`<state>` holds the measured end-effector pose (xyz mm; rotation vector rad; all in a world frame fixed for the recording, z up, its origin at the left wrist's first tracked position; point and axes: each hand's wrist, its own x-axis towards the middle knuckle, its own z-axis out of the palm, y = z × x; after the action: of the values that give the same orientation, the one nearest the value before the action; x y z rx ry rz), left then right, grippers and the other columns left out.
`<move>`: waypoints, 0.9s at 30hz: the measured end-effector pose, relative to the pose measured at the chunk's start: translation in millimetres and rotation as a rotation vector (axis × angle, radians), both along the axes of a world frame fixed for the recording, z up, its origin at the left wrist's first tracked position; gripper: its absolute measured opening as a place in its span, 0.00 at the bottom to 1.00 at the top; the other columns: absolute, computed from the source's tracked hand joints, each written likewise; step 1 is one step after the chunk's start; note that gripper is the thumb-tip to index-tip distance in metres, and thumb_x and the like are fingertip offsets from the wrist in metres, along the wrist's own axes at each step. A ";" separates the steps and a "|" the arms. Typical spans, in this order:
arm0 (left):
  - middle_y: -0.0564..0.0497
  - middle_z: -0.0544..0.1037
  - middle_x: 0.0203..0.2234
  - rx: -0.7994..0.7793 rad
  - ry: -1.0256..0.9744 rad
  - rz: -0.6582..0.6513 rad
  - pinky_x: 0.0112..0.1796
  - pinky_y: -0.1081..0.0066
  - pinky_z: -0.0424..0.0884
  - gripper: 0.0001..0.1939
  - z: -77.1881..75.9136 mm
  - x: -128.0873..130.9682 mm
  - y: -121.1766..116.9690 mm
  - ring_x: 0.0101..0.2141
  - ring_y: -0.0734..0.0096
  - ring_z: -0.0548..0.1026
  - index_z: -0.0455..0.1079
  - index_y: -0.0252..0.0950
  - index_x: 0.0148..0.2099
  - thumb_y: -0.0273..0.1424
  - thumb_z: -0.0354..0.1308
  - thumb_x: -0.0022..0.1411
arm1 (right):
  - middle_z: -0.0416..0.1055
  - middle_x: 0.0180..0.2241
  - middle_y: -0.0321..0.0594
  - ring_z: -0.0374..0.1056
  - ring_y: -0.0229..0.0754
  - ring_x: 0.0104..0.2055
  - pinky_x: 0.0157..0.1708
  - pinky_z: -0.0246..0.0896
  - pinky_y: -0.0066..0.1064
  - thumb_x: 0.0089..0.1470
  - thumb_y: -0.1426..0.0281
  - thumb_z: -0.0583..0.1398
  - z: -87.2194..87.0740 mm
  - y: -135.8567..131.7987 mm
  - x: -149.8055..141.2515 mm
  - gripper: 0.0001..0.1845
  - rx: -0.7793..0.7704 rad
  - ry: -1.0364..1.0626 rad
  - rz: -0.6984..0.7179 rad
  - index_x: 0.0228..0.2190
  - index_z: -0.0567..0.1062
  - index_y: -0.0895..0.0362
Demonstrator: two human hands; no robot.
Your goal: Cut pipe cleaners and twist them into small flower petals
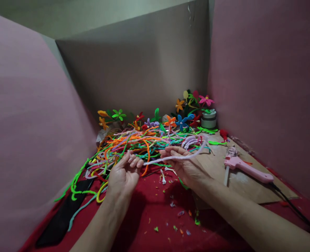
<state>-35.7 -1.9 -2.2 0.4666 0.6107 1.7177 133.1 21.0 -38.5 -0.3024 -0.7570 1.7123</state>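
Note:
A pale lavender pipe cleaner (155, 161) stretches between my two hands in front of the heap. My left hand (125, 175), palm up with fingers curled, pinches its left end. Across the fingers of my right hand (185, 166) runs the same stem, held loosely near the thumb, and its free end curves up beyond them. Just behind lies a tangled pile of coloured pipe cleaners (134, 141) in orange, green, pink and other colours. A bundle of lavender loops (190, 142) rests at the pile's right side.
A pink glue gun (249, 169) with a black cord lies on a brown board (265, 190) at right. Finished fuzzy flowers (181, 121) and a lidded tub (208, 119) stand at the back. A black strip (63, 217) lies left; scraps dot the red cloth (144, 220). Panels enclose three sides.

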 end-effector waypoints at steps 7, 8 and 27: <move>0.58 0.56 0.17 0.021 -0.015 0.016 0.19 0.79 0.58 0.09 1.2 -2.8 0.6 0.16 0.84 0.57 0.61 0.28 0.30 0.20 0.43 0.61 | 0.76 0.32 0.41 0.71 0.38 0.34 0.37 0.61 0.29 0.37 0.77 0.65 1.9 -3.8 3.3 0.13 0.008 -0.070 0.021 0.31 0.77 0.58; 0.58 0.56 0.16 0.023 -0.016 0.021 0.19 0.79 0.58 0.09 1.5 -2.9 0.9 0.16 0.84 0.57 0.61 0.28 0.30 0.20 0.43 0.61 | 0.76 0.30 0.40 0.71 0.37 0.32 0.35 0.62 0.29 0.37 0.76 0.65 1.9 -3.4 3.5 0.12 0.000 -0.060 0.026 0.30 0.77 0.58; 0.58 0.56 0.16 0.020 -0.072 0.015 0.19 0.78 0.58 0.11 -2.7 -7.3 10.3 0.16 0.84 0.56 0.60 0.28 0.29 0.20 0.42 0.62 | 0.75 0.35 0.41 0.70 0.40 0.37 0.38 0.65 0.32 0.42 0.72 0.65 6.9 -16.2 7.0 0.06 0.287 -0.338 -0.059 0.28 0.79 0.55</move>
<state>-43.0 8.4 -4.9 0.4131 0.5472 1.7482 140.0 4.8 -31.7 -0.4155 -1.2155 1.4897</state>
